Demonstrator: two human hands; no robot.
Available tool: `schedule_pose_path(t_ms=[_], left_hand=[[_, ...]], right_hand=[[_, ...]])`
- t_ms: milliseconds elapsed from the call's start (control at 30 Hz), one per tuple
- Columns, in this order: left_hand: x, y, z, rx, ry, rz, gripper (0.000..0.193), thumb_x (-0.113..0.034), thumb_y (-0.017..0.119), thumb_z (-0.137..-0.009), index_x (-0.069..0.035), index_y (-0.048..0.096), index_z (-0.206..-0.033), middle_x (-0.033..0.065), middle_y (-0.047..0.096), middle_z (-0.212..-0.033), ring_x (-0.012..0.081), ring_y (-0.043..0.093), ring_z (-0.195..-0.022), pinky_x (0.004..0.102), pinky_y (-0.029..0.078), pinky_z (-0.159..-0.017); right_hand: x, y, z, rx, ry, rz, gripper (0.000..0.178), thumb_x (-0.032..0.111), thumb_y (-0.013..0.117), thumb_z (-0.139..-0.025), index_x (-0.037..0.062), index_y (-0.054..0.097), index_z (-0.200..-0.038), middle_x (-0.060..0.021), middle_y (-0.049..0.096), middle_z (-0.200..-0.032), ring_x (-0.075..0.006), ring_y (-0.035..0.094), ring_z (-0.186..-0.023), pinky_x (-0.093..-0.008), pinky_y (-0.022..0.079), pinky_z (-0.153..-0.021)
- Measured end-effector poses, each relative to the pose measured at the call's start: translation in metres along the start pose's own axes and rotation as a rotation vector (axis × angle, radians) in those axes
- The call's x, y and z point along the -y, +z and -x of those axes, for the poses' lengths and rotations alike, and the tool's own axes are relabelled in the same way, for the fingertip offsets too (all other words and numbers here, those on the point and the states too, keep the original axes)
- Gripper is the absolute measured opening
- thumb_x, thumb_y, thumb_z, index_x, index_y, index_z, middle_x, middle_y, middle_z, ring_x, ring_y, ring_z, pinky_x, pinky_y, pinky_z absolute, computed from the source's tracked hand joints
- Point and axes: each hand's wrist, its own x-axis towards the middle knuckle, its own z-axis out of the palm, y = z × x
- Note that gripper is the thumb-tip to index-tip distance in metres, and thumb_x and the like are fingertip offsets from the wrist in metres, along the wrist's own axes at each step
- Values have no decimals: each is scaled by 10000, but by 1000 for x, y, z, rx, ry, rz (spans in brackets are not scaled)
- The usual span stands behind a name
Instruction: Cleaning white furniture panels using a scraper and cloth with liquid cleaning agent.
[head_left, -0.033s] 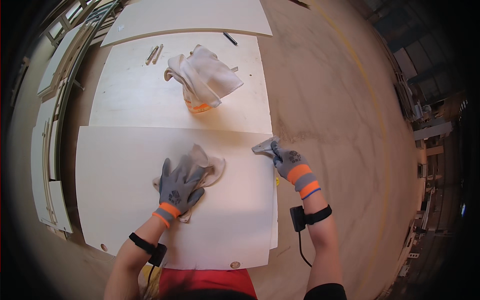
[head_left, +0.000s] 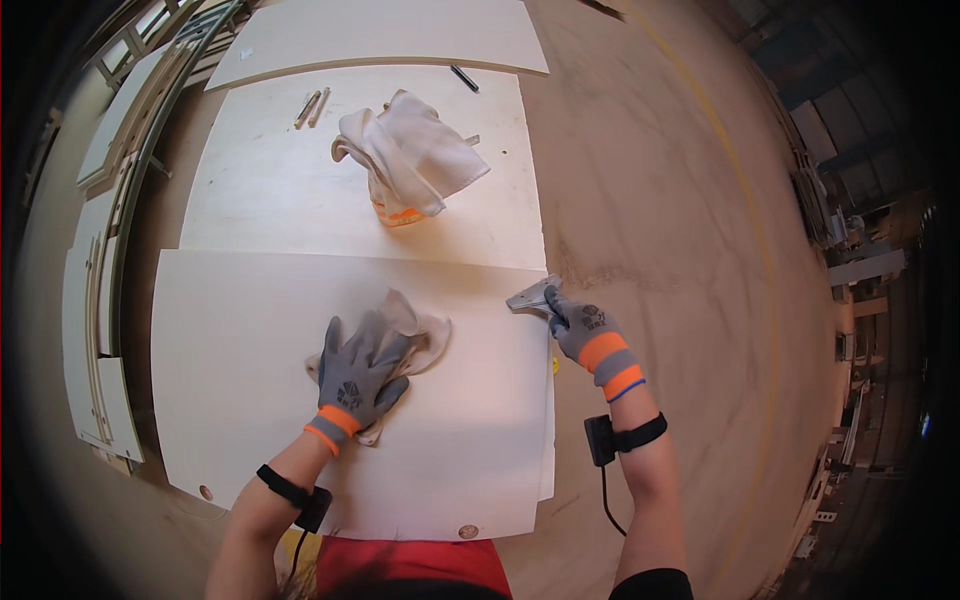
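Observation:
My left hand (head_left: 360,375), in a grey glove with an orange cuff, lies flat with spread fingers on a crumpled off-white cloth (head_left: 430,345). Under the cloth is a large white panel (head_left: 235,390). At the panel's right edge, my right hand (head_left: 582,322), gloved alike, grips a scraper (head_left: 530,296). Its wide metal blade points left over the panel's far right corner; the fingers hide most of its handle. Beyond my hands, a second pale cloth (head_left: 415,150) drapes over a container (head_left: 400,217) with an orange band, hiding its top.
Another pale board (head_left: 250,160) extends behind the panel, bearing a dark marker-like stick (head_left: 463,78) and two slim tools (head_left: 311,108). A further panel (head_left: 390,40) lies at the far end. Stacked boards (head_left: 95,310) line the left. Concrete floor (head_left: 680,200) spreads to the right.

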Motion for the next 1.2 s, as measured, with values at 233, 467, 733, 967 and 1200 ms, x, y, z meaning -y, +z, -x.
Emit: schedule_pose_path(t_ms=[233,467,733,967,1200], left_hand=[[1,2,-5,-82,26,16,581,-445,589,-818,-175,538,-1331,210,429,-1416,326,326,-1378,622,82,-1120],[9,11,-7,-153,96,32,512,-397,607,-823,-175,572,-1283,171,473,-1379,329,389,-1339,649,143,-1090],[13,5,19,-99,191,150,505,-362,631,-820,-240,544,-1302,139,514,-1342,312,451,-1298,652,218,-1061],[47,-9,80,16,76,107,482,-396,585,-859,-253,526,-1315,111,500,-1371,272,431,-1320,642,202,-1080],[124,-11,160,-88,-187,71,472,-364,652,-775,-170,627,-1205,166,538,-1300,337,442,-1297,660,171,-1076]], right_hand=[[-31,-18,-24,107,-160,55,470,244,511,-883,194,517,-1350,-156,668,-1000,-332,641,-863,-397,514,-776],[-13,-26,-40,154,-347,122,505,243,502,-878,196,473,-1380,-137,664,-947,-325,638,-841,-393,514,-758],[44,-26,-76,209,-459,206,483,247,481,-886,199,471,-1366,-123,663,-980,-314,644,-843,-401,516,-749],[116,-30,-87,230,-551,207,451,223,532,-857,157,548,-1303,-139,666,-935,-331,638,-829,-410,505,-772],[182,-25,-107,176,-656,194,460,202,548,-860,195,543,-1319,-122,658,-910,-322,637,-798,-405,503,-749]])
